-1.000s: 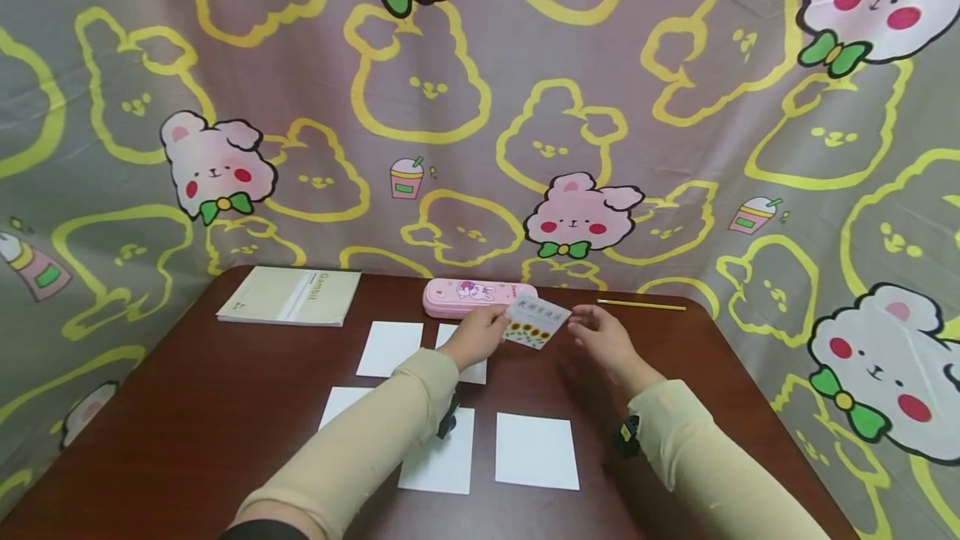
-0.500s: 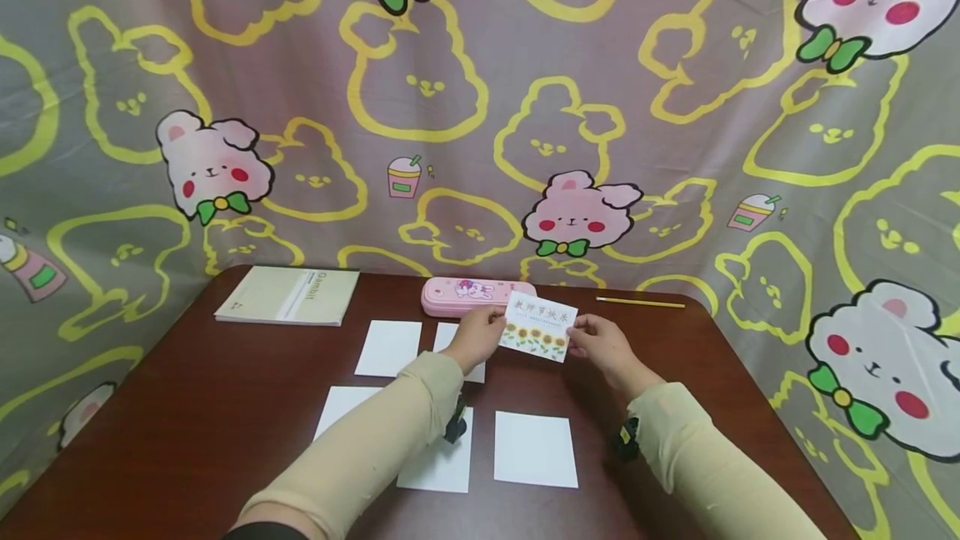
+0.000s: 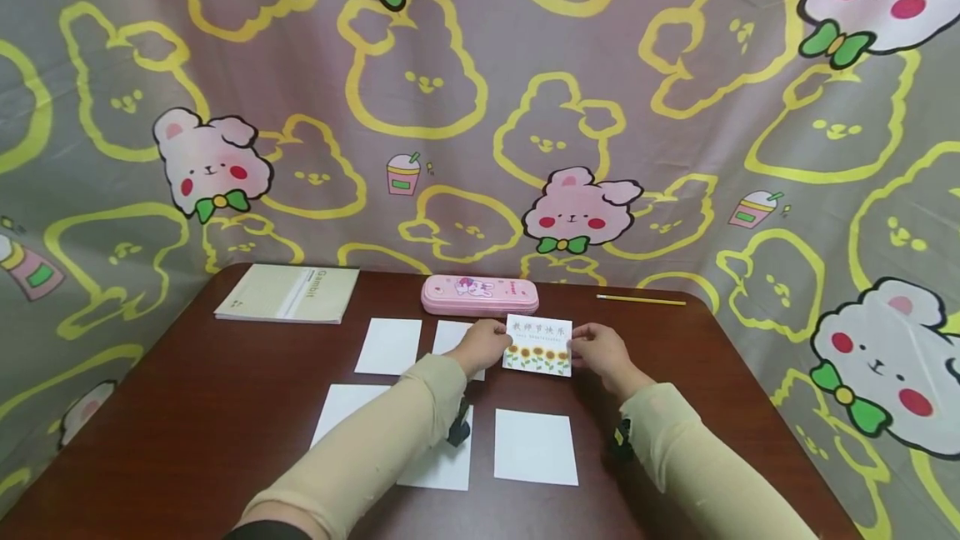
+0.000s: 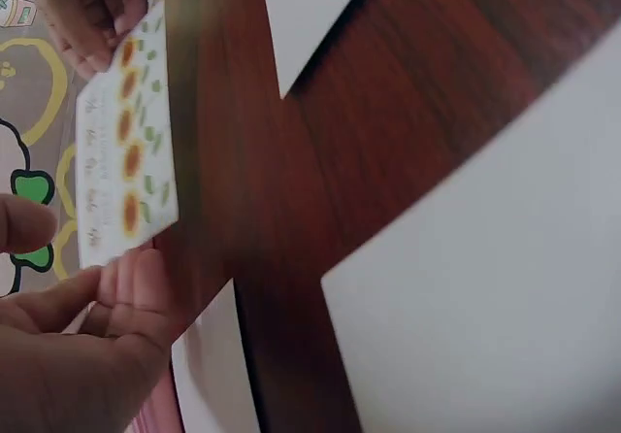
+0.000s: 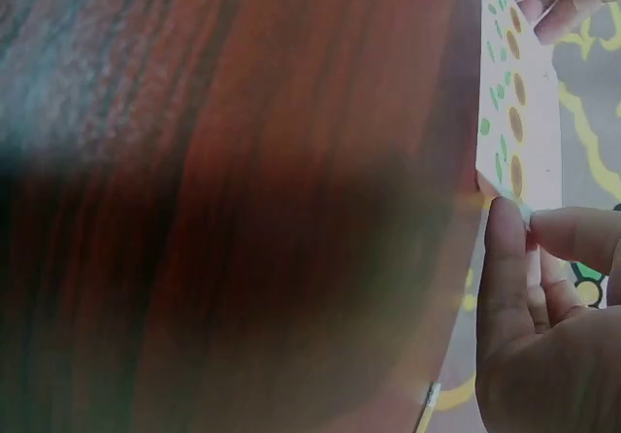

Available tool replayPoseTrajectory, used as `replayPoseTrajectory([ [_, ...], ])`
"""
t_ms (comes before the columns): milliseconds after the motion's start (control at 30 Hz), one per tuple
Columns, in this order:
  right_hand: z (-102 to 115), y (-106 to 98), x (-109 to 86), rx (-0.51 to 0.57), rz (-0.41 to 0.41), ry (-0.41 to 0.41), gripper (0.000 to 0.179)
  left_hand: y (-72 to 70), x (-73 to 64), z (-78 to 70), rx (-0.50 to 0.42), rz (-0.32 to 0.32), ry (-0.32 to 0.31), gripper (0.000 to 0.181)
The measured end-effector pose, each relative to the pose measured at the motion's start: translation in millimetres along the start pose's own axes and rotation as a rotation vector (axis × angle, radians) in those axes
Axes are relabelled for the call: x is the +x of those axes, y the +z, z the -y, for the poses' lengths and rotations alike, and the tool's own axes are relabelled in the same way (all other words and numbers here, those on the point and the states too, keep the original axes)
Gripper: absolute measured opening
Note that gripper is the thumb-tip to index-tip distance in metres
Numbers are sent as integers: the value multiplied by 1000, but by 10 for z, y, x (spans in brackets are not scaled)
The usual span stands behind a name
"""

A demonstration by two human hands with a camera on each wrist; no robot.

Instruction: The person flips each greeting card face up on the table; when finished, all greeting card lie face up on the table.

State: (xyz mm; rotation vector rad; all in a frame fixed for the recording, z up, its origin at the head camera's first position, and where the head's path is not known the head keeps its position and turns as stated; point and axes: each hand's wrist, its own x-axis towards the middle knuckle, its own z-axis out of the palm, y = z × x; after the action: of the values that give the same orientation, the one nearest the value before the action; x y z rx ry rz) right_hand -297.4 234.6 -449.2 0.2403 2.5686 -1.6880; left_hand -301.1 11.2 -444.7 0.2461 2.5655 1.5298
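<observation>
Pinched by the left hand point(image 3: 482, 347), a white, rectangular, sunflower-printed paper card point(image 3: 537, 346) is held over the brown, wood-grained tabletop point(image 3: 187, 415), its right edge pinched by the right hand point(image 3: 602, 354); likely light and easily creased, it is best gripped by 2 edges.

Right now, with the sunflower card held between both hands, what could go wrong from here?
The sunflower card might bend or slip, since the left hand and right hand pinch it only at its side edges. The left sleeve passes over white cards, so lowering that arm could shift them. The left hand also covers part of the white card nearest the pencil case in the head view, so it might nudge that one.
</observation>
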Motion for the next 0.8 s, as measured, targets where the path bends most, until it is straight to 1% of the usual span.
replayPoseTrajectory([
  [67, -13, 29, 15, -13, 0, 14, 26, 15, -1, 16, -14, 37, -41, 20],
  [133, -20, 53, 25, -30, 11, 21, 27, 29, -7, 22, -23, 73, -66, 21],
  [200, -22, 73, 32, -47, 15, 34, 26, 41, -24, 11, -19, 108, -72, 29],
  [300, -15, 91, 34, -65, 31, 48, 23, 53, -50, -27, 3, 141, -60, 48],
  [333, -17, 93, 34, -66, 36, 50, 23, 57, -60, -43, 6, 146, -57, 54],
  [367, -19, 92, 36, -66, 39, 52, 22, 62, -67, -56, 9, 150, -59, 55],
  [467, -25, 83, 44, -78, 55, 55, 23, 69, -76, -83, 43, 145, -48, 55],
  [567, -20, 70, 43, -122, 60, 61, 23, 66, -83, -93, 69, 146, -28, 53],
  [700, -7, 68, 34, -181, 70, 56, 23, 57, -87, -66, 70, 154, -13, 51],
  [800, 2, 80, 23, -190, 82, 46, 24, 36, -88, -12, 62, 138, -8, 49],
])
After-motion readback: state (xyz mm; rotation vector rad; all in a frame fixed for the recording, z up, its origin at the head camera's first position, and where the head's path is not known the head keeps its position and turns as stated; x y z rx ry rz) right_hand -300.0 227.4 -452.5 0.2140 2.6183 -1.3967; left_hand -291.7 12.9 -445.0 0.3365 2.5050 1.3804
